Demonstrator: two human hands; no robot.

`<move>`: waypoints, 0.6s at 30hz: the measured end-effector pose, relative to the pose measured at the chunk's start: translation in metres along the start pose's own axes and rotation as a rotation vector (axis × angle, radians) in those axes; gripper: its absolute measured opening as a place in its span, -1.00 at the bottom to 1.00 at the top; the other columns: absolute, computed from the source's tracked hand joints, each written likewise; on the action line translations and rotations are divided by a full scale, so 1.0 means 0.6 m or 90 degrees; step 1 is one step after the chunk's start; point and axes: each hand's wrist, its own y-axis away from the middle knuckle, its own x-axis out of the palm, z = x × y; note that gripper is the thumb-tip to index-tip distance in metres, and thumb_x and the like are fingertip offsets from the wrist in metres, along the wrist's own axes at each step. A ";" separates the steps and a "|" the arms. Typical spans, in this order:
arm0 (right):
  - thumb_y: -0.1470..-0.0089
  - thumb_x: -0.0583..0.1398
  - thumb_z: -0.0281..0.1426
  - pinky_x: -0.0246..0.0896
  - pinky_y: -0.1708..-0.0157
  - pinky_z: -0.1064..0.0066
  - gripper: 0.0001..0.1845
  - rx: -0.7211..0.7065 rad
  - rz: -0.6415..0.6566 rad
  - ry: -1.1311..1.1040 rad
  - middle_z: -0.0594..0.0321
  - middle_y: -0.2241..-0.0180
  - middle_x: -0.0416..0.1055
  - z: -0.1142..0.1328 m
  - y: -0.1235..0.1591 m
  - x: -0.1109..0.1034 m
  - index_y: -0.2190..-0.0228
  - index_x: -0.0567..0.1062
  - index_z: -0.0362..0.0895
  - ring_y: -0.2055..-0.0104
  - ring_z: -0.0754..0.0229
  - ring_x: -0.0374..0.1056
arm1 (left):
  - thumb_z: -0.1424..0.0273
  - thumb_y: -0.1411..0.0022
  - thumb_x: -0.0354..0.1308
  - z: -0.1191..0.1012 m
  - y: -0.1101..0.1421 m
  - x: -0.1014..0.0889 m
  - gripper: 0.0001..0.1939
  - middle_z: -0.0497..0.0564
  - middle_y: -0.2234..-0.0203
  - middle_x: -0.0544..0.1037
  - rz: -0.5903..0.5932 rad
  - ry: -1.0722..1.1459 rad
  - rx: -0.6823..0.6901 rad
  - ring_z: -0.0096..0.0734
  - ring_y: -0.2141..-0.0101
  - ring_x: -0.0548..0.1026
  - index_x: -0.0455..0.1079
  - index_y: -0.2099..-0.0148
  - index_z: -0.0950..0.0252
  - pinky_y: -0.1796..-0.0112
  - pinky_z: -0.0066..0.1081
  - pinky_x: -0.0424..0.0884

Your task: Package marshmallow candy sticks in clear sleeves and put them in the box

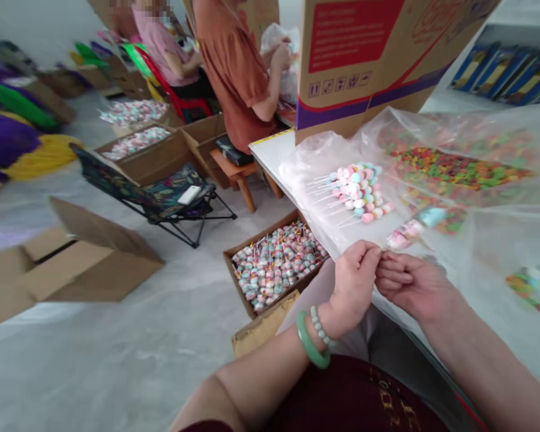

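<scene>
My left hand (355, 279), with a green bangle and a bead bracelet at the wrist, is closed in a pinch. My right hand (409, 281) meets it fingertip to fingertip, its fingers curled in. Just beyond both hands a marshmallow skewer in a clear wrapper (405, 234) points away over the table, its near end running to my pinched fingers. The fingers hide what exactly lies between them. Farther up, a pile of bare marshmallow skewers (357, 189), pink, white, blue and yellow, rests on plastic sheeting with the sticks toward the left.
Clear bags of colourful gummy candy (459, 168) cover the table's right side. Behind stands a tall carton (351, 72). Below left, a box of wrapped skewers (274, 264) sits beside my knee. A folding chair (162, 192) bears a phone. A person in a rust-coloured top (234, 72) sits ahead.
</scene>
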 end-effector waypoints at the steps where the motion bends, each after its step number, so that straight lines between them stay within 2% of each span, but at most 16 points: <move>1: -0.06 0.03 -0.32 -0.06 0.72 0.49 -0.71 0.015 0.011 -0.046 0.45 0.74 0.00 0.000 0.011 0.003 0.66 0.26 -0.09 0.73 0.35 -0.16 | 0.17 -0.21 0.03 0.015 -0.003 -0.006 -0.72 -0.01 0.37 0.43 0.020 0.112 -0.077 -0.42 0.33 0.41 0.31 0.20 0.28 0.25 -0.38 0.36; 2: -0.08 0.03 -0.29 -0.01 0.71 0.48 -0.71 0.027 0.008 -0.067 0.42 0.73 0.08 -0.001 0.023 0.003 0.61 0.32 -0.09 0.73 0.34 -0.08 | 0.06 -0.15 0.06 0.030 -0.004 -0.013 -0.60 0.01 0.34 0.43 0.079 0.219 -0.162 -0.39 0.33 0.42 0.29 0.14 0.28 0.27 -0.34 0.38; 3: -0.09 0.04 -0.25 0.04 0.69 0.47 -0.71 0.030 -0.004 -0.060 0.39 0.69 0.17 -0.003 0.036 0.000 0.56 0.38 -0.10 0.70 0.32 0.01 | -0.05 -0.10 0.03 0.044 -0.004 -0.021 -0.46 0.05 0.33 0.43 0.179 0.318 -0.251 -0.34 0.34 0.44 0.27 0.10 0.30 0.30 -0.29 0.40; 5: -0.05 0.10 -0.22 0.10 0.63 0.48 -0.72 0.013 -0.033 0.013 0.32 0.61 0.32 -0.011 0.056 -0.008 0.46 0.49 -0.15 0.61 0.29 0.16 | -0.23 -0.01 -0.09 0.067 0.001 -0.036 -0.24 0.11 0.35 0.44 0.456 0.468 -0.392 -0.27 0.40 0.47 0.27 0.08 0.35 0.41 -0.24 0.41; 6: -0.02 0.15 -0.23 0.12 0.60 0.50 -0.74 0.005 -0.044 0.055 0.29 0.58 0.36 -0.015 0.063 -0.012 0.45 0.51 -0.17 0.57 0.29 0.19 | -0.27 0.03 -0.12 0.074 0.004 -0.043 -0.19 0.12 0.38 0.45 0.580 0.507 -0.420 -0.28 0.46 0.47 0.30 0.10 0.38 0.48 -0.28 0.39; 7: 0.02 0.19 -0.25 0.12 0.57 0.50 -0.78 0.010 -0.058 0.081 0.27 0.56 0.37 -0.019 0.067 -0.014 0.46 0.53 -0.16 0.54 0.28 0.21 | -0.28 0.06 -0.07 0.079 0.007 -0.050 -0.18 0.10 0.42 0.46 0.658 0.519 -0.423 -0.33 0.53 0.45 0.33 0.13 0.40 0.55 -0.35 0.35; 8: 0.06 0.23 -0.28 0.11 0.55 0.50 -0.82 0.025 -0.068 0.093 0.25 0.57 0.37 -0.023 0.069 -0.015 0.48 0.53 -0.15 0.52 0.27 0.21 | -0.23 0.08 0.02 0.080 0.008 -0.057 -0.23 0.07 0.47 0.46 0.679 0.511 -0.407 -0.41 0.60 0.40 0.36 0.16 0.40 0.60 -0.43 0.29; 10: 0.08 0.23 -0.28 0.09 0.56 0.47 -0.84 0.081 -0.071 0.100 0.26 0.60 0.33 -0.026 0.072 -0.013 0.54 0.49 -0.12 0.55 0.26 0.19 | -0.07 0.07 0.20 0.072 0.009 -0.076 -0.40 -0.02 0.55 0.43 0.625 0.454 -0.346 -0.54 0.65 0.32 0.40 0.20 0.38 0.64 -0.52 0.20; 12: 0.07 0.20 -0.20 0.04 0.63 0.44 -0.75 0.200 0.040 0.002 0.31 0.69 0.21 -0.025 0.077 -0.007 0.60 0.43 -0.11 0.63 0.27 0.10 | 0.08 0.07 0.29 0.055 0.005 -0.101 -0.54 -0.08 0.56 0.42 0.597 0.356 -0.289 -0.57 0.60 0.31 0.45 0.22 0.35 0.60 -0.55 0.19; 14: 0.07 0.16 -0.09 0.02 0.65 0.44 -0.65 0.338 0.209 -0.134 0.35 0.71 0.12 -0.024 0.087 0.000 0.60 0.40 -0.13 0.67 0.30 0.03 | 0.15 0.08 0.31 0.037 0.000 -0.130 -0.60 -0.09 0.53 0.45 0.643 0.225 -0.253 -0.55 0.53 0.32 0.49 0.23 0.30 0.57 -0.55 0.18; 15: 0.06 0.13 -0.05 0.04 0.63 0.44 -0.60 0.399 0.280 -0.191 0.34 0.69 0.15 -0.026 0.094 0.004 0.57 0.41 -0.14 0.65 0.31 0.05 | 0.17 0.08 0.32 0.030 -0.001 -0.144 -0.62 -0.09 0.51 0.47 0.671 0.149 -0.237 -0.54 0.51 0.32 0.51 0.23 0.28 0.56 -0.55 0.18; 16: 0.05 0.12 -0.02 0.06 0.60 0.44 -0.57 0.442 0.332 -0.225 0.32 0.65 0.19 -0.029 0.101 0.009 0.51 0.43 -0.15 0.63 0.31 0.09 | 0.18 0.08 0.32 0.026 -0.002 -0.156 -0.65 -0.10 0.50 0.49 0.682 0.073 -0.223 -0.53 0.50 0.33 0.53 0.24 0.25 0.54 -0.55 0.18; 18: 0.02 0.09 -0.01 0.07 0.57 0.47 -0.57 0.443 0.367 -0.202 0.33 0.61 0.24 -0.042 0.112 0.024 0.43 0.44 -0.14 0.61 0.32 0.13 | 0.18 0.10 0.32 0.024 -0.001 -0.175 -0.70 -0.14 0.52 0.51 0.661 -0.063 -0.192 -0.52 0.48 0.34 0.55 0.29 0.21 0.49 -0.55 0.20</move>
